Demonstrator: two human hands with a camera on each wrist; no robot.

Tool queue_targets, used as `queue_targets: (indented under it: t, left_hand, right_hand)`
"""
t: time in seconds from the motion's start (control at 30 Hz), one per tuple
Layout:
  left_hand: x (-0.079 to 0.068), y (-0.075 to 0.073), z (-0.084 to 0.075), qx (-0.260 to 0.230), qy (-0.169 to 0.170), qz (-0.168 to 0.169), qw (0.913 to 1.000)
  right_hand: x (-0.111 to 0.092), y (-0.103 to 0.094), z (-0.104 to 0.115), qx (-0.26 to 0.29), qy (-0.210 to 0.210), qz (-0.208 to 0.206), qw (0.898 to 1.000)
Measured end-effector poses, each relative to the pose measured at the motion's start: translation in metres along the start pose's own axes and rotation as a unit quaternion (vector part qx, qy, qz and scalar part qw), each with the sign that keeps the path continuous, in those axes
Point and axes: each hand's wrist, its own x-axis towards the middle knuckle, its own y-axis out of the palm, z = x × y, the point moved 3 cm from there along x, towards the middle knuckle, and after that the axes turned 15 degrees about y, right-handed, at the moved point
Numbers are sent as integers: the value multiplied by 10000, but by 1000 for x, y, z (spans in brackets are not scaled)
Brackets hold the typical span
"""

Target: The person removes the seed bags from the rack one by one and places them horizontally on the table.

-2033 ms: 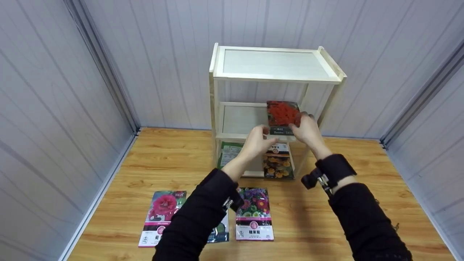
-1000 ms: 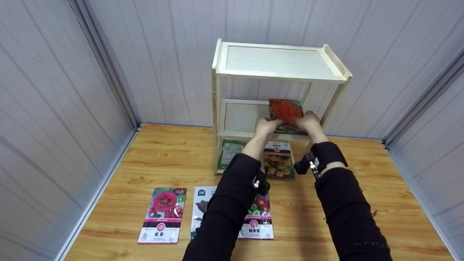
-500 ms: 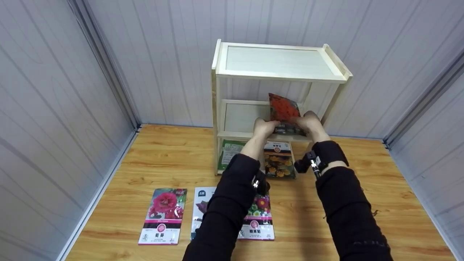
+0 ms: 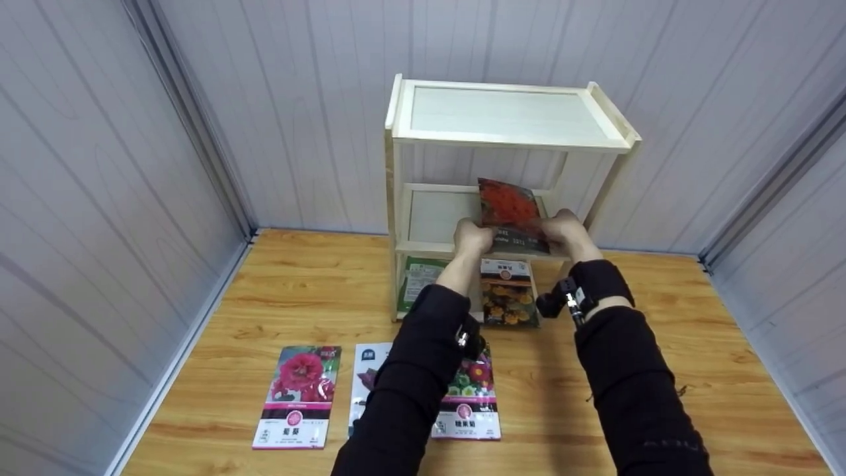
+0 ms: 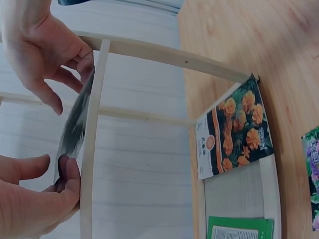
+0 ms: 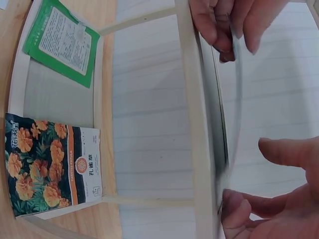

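A seed packet (image 4: 510, 205) with a red flower picture tilts over the right half of the middle shelf (image 4: 439, 215). My left hand (image 4: 473, 236) pinches its left edge between thumb and fingers, which shows in both wrist views. The fingers of my right hand (image 4: 563, 228) touch the opposite edge, while its thumb (image 6: 281, 151) stands apart from the packet face in the right wrist view. Below, on the bottom shelf, lie an orange marigold packet (image 4: 509, 297) at the right and a green packet (image 4: 418, 281) at the left, partly behind my left arm.
The pale wooden rack (image 4: 502, 140) stands against the panelled back wall (image 4: 317, 132). On the wooden floor in front lie a pink flower packet (image 4: 297, 396), a purple-pictured packet (image 4: 363, 377) partly under my left sleeve, and a mixed flower packet (image 4: 470, 400).
My left hand has come to the packet's left edge. The packet has turned and tilted, its far edge rising off the shelf, and has shifted slightly left; the right thumb has come off it.
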Motion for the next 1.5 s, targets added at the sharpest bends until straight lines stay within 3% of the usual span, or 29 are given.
queue_targets:
  t: [0.23, 0.27, 0.4, 0.57, 0.67, 0.8, 0.87, 1.03, 1.3, 1.5]
  left_hand:
    - [-21, -23, -12, -665, 242, 28, 9975]
    - [-29, -29, -20, -708, 228, -17, 9972]
    - [-75, -64, -66, -1319, -344, 202, 9905]
    - [-117, -96, -109, -1605, -326, 205, 9863]
    - [-118, -95, -105, -1706, -241, 142, 9849]
    - [-104, -82, -78, -1841, -123, 83, 9828]
    - [-105, -80, -72, -1719, 2, 151, 9850]
    - [-111, -78, -62, -1299, 420, 415, 9898]
    - [-127, -84, -59, -1512, 669, 733, 9835]
    - [-141, -88, -56, -1038, 1193, 1008, 9823]
  right_hand:
    - [5, -2, -4, -179, 10, 101, 9998]
    - [6, -2, -4, -198, 13, 87, 9998]
    - [6, -1, -6, -406, -54, -60, 9991]
    - [5, -1, -6, -772, -220, -377, 9961]
    - [4, -1, -7, -775, -364, -559, 9948]
    - [3, -1, -12, -647, -487, -723, 9941]
    - [2, -1, -15, -585, -567, -790, 9935]
    - [-2, -1, -20, -659, -919, -1044, 9881]
    - [-11, 0, -29, -246, -1554, -1103, 9814]
    - [-22, 2, -45, 82, -1967, -1020, 9751]
